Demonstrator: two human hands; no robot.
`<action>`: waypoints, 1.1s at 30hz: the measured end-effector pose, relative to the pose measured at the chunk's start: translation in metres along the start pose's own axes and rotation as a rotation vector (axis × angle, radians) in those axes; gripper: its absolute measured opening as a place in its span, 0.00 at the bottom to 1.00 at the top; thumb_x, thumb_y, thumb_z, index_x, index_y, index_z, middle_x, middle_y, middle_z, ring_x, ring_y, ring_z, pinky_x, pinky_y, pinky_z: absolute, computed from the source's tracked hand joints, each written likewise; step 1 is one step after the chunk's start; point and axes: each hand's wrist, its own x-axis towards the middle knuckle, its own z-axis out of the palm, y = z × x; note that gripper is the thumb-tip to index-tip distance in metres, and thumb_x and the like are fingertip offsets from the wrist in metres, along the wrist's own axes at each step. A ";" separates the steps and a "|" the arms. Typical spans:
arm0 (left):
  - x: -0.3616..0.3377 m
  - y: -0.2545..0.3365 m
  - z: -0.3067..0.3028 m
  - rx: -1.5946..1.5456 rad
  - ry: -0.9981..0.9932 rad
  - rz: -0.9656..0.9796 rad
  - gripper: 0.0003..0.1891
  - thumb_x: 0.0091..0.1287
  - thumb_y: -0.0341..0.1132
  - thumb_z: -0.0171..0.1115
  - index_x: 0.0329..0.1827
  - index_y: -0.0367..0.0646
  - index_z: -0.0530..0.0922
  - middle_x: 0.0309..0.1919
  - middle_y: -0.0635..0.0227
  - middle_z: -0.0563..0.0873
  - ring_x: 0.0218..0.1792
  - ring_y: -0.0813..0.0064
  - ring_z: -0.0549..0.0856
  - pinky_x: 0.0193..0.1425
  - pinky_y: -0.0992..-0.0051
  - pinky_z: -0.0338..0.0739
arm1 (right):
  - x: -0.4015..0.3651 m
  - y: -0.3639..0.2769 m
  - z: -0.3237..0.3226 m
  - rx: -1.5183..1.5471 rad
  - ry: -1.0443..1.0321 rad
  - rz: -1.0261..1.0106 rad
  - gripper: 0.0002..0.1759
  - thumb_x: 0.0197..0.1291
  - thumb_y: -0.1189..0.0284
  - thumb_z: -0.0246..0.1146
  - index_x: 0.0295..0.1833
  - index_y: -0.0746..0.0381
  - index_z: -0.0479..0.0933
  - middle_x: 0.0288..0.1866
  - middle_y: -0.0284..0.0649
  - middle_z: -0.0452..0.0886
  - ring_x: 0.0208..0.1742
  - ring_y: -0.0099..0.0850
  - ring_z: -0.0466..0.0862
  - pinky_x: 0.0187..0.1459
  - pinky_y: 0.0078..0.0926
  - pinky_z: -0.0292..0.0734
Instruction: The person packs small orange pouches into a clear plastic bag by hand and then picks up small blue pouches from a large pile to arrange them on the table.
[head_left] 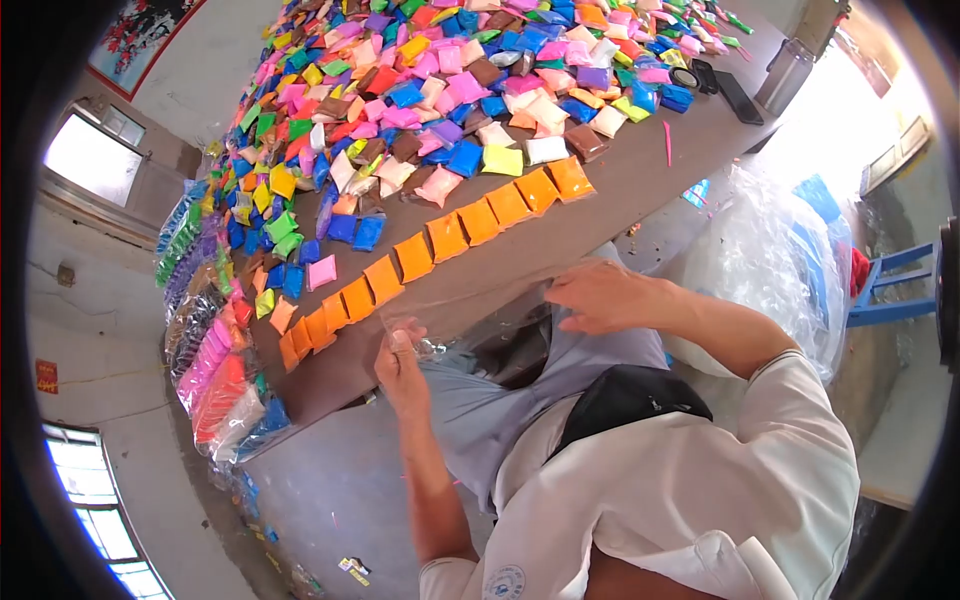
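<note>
A clear plastic bag (470, 318) is stretched between my two hands, over my lap at the table's near edge. My left hand (403, 365) has its fingers closed on the bag's left end. At the other end, my right hand (600, 295) grips the bag with bent fingers. Just beyond the bag, a slanting row of several orange packets (447, 237) lies on the brown table (500, 265). Neither hand touches the packets.
A large heap of multicoloured packets (450, 90) covers the table's far part. Filled bags (215, 370) line its left edge. A phone (738, 97) and a metal flask (786, 75) stand at the right, above clear plastic bags (750, 260) and a blue stool (895, 290).
</note>
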 end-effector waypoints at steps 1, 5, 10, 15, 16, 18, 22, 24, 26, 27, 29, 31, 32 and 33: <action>0.001 0.002 0.003 0.001 -0.011 0.014 0.20 0.80 0.43 0.48 0.42 0.33 0.80 0.45 0.60 0.87 0.41 0.75 0.84 0.50 0.74 0.76 | -0.007 0.001 -0.004 0.061 0.109 -0.079 0.22 0.58 0.61 0.67 0.51 0.66 0.80 0.50 0.49 0.84 0.53 0.47 0.83 0.54 0.44 0.77; 0.005 0.011 0.014 -0.070 0.007 -0.047 0.21 0.79 0.45 0.49 0.39 0.34 0.78 0.46 0.59 0.87 0.42 0.73 0.85 0.51 0.73 0.76 | -0.024 -0.018 -0.032 0.370 0.098 -0.124 0.27 0.60 0.61 0.66 0.61 0.65 0.74 0.53 0.50 0.82 0.57 0.47 0.81 0.57 0.43 0.75; 0.007 0.016 0.025 -0.018 -0.083 -0.048 0.23 0.79 0.49 0.49 0.38 0.34 0.78 0.47 0.57 0.87 0.43 0.72 0.85 0.51 0.73 0.76 | 0.006 -0.035 -0.012 0.263 0.201 -0.212 0.30 0.60 0.61 0.66 0.64 0.67 0.71 0.53 0.52 0.81 0.55 0.50 0.81 0.57 0.44 0.75; 0.009 0.021 0.043 0.014 -0.110 0.045 0.20 0.79 0.43 0.49 0.45 0.32 0.80 0.43 0.60 0.87 0.43 0.73 0.85 0.49 0.74 0.77 | 0.071 -0.070 0.012 0.404 -0.077 -0.239 0.35 0.57 0.63 0.68 0.66 0.70 0.67 0.59 0.58 0.78 0.62 0.53 0.78 0.62 0.45 0.74; 0.011 0.020 0.044 0.049 -0.112 0.062 0.20 0.79 0.41 0.49 0.47 0.30 0.81 0.42 0.61 0.87 0.42 0.73 0.84 0.49 0.74 0.77 | 0.082 -0.075 0.020 0.392 -0.061 -0.224 0.35 0.57 0.62 0.68 0.66 0.69 0.67 0.59 0.58 0.78 0.61 0.53 0.78 0.61 0.45 0.74; 0.012 0.018 0.040 -0.036 -0.039 -0.042 0.20 0.79 0.42 0.49 0.47 0.31 0.81 0.42 0.61 0.87 0.43 0.73 0.84 0.49 0.73 0.77 | 0.092 -0.083 0.028 0.364 -0.026 -0.187 0.36 0.56 0.62 0.69 0.66 0.69 0.66 0.57 0.58 0.79 0.60 0.53 0.79 0.61 0.45 0.74; 0.005 0.006 0.031 -0.102 -0.036 -0.080 0.22 0.79 0.46 0.48 0.46 0.32 0.81 0.41 0.62 0.87 0.42 0.73 0.84 0.49 0.72 0.76 | 0.081 -0.086 0.023 0.275 -0.022 -0.127 0.34 0.55 0.61 0.69 0.63 0.67 0.70 0.53 0.51 0.82 0.62 0.49 0.78 0.62 0.46 0.72; 0.001 0.005 0.027 -0.049 0.002 -0.051 0.24 0.79 0.48 0.47 0.46 0.33 0.81 0.40 0.63 0.86 0.42 0.74 0.84 0.49 0.72 0.75 | 0.071 -0.080 0.022 0.109 -0.059 -0.099 0.32 0.55 0.60 0.69 0.61 0.66 0.72 0.51 0.49 0.83 0.63 0.47 0.77 0.63 0.46 0.71; -0.004 0.008 0.016 -0.021 0.058 -0.092 0.25 0.79 0.50 0.47 0.46 0.34 0.82 0.38 0.64 0.86 0.42 0.75 0.83 0.49 0.73 0.75 | 0.054 -0.069 0.019 0.023 -0.081 0.010 0.28 0.57 0.60 0.69 0.58 0.64 0.74 0.49 0.46 0.83 0.63 0.46 0.76 0.64 0.46 0.70; -0.006 0.010 0.009 -0.021 0.092 -0.146 0.25 0.79 0.51 0.47 0.47 0.35 0.82 0.38 0.64 0.86 0.42 0.75 0.82 0.49 0.73 0.74 | 0.044 -0.062 0.017 -0.022 -0.092 0.063 0.26 0.57 0.59 0.68 0.56 0.64 0.75 0.48 0.45 0.83 0.63 0.46 0.76 0.65 0.46 0.69; -0.007 0.008 -0.002 -0.072 0.125 -0.168 0.25 0.79 0.54 0.48 0.44 0.37 0.81 0.38 0.65 0.86 0.42 0.75 0.81 0.51 0.74 0.73 | 0.019 -0.046 0.011 0.022 0.017 0.009 0.24 0.58 0.61 0.68 0.57 0.63 0.76 0.51 0.44 0.83 0.64 0.45 0.76 0.65 0.44 0.70; -0.007 0.003 -0.009 -0.094 0.160 -0.120 0.26 0.78 0.55 0.49 0.41 0.38 0.79 0.39 0.64 0.85 0.42 0.75 0.81 0.51 0.73 0.73 | -0.004 -0.037 -0.004 0.253 0.130 -0.128 0.21 0.59 0.63 0.67 0.55 0.64 0.79 0.51 0.43 0.85 0.62 0.44 0.79 0.63 0.42 0.72; -0.007 0.001 -0.010 -0.105 0.178 -0.098 0.26 0.78 0.56 0.49 0.39 0.38 0.78 0.39 0.64 0.85 0.42 0.74 0.81 0.51 0.72 0.73 | -0.017 -0.038 -0.019 0.461 0.189 -0.239 0.19 0.59 0.65 0.67 0.52 0.64 0.81 0.50 0.43 0.86 0.59 0.43 0.81 0.62 0.41 0.73; -0.007 -0.001 -0.011 -0.126 0.173 -0.095 0.26 0.78 0.56 0.49 0.39 0.39 0.77 0.40 0.63 0.85 0.42 0.74 0.81 0.52 0.72 0.73 | -0.029 -0.037 -0.032 0.670 0.246 -0.350 0.17 0.59 0.66 0.67 0.50 0.64 0.82 0.48 0.44 0.87 0.57 0.42 0.83 0.60 0.39 0.75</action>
